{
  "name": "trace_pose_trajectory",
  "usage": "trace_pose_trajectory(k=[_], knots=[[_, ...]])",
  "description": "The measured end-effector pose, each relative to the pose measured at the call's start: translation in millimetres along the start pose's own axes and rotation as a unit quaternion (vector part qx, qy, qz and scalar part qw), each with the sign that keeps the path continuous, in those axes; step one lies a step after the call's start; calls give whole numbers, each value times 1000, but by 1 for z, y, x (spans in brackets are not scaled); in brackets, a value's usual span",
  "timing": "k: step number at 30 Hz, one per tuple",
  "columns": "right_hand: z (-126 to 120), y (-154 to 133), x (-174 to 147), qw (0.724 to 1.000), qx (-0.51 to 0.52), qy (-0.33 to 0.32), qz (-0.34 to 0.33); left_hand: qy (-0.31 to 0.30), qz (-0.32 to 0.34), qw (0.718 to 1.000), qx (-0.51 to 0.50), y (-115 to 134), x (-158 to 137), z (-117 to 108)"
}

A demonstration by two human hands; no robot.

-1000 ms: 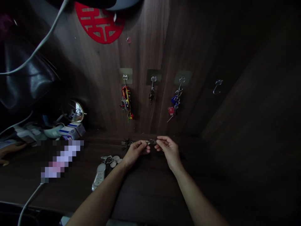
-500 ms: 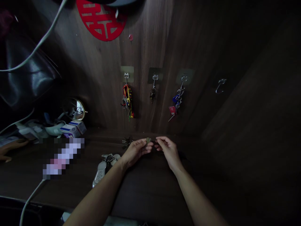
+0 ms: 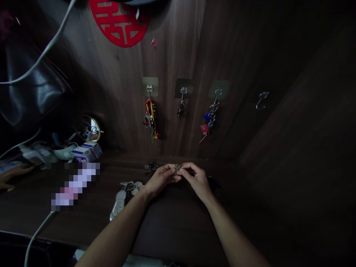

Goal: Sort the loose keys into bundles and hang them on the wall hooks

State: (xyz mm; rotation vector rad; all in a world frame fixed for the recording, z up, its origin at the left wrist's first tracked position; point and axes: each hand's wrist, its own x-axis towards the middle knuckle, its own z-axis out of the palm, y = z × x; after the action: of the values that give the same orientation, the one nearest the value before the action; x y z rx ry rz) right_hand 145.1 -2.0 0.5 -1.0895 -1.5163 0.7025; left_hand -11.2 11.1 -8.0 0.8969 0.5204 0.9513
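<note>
Just above the shelf, my left hand (image 3: 164, 177) pinches a small dull brass-coloured key (image 3: 177, 169) between thumb and fingers. Its rounded head with a hole shows; the rest is hidden by the fingers. From the right, my right hand (image 3: 196, 178) meets it, thumb and forefinger closed at the key's edge. Whether a ring is also between those fingertips is too small to tell. Behind my left wrist lies a dark bunch of keys (image 3: 151, 167). Closer to me, beside my left forearm, is another key bunch with a silver-grey remote fob (image 3: 118, 204).
Keys on a colourful braided cord (image 3: 150, 116), a small dark key bunch (image 3: 180, 110) and keys with blue and red tags (image 3: 205, 129) hang from wall hooks. A bare hook (image 3: 261, 101) is farther right. Boxes (image 3: 86, 152), a round mirror (image 3: 93, 129) and a white cable (image 3: 36, 235) occupy the left.
My right hand has moved left, and its fingertips now touch the key in my left hand. Before, a small gap lay between the hands.
</note>
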Motion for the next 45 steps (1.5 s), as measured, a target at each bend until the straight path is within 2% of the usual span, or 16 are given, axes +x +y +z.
trace_pose_trajectory(k=[11,19,26,32,35,45], knots=[[2,3,-1,989,-111,44,-90,2,9,999,45,-6,4,-2],[1,2,-1,991,-109,65,-49,32,11,998,57,-7,4,-3],[-1,3,2,997,22,68,-7,36,13,999,39,-7,4,-5],[-4,1,4,990,117,64,46,24,10,999,39,-6,2,-3],[-4,-2,4,986,129,74,73,17,18,999,40,-7,3,-3],[-3,10,5,983,138,87,89,37,42,996,71,-6,3,-1]])
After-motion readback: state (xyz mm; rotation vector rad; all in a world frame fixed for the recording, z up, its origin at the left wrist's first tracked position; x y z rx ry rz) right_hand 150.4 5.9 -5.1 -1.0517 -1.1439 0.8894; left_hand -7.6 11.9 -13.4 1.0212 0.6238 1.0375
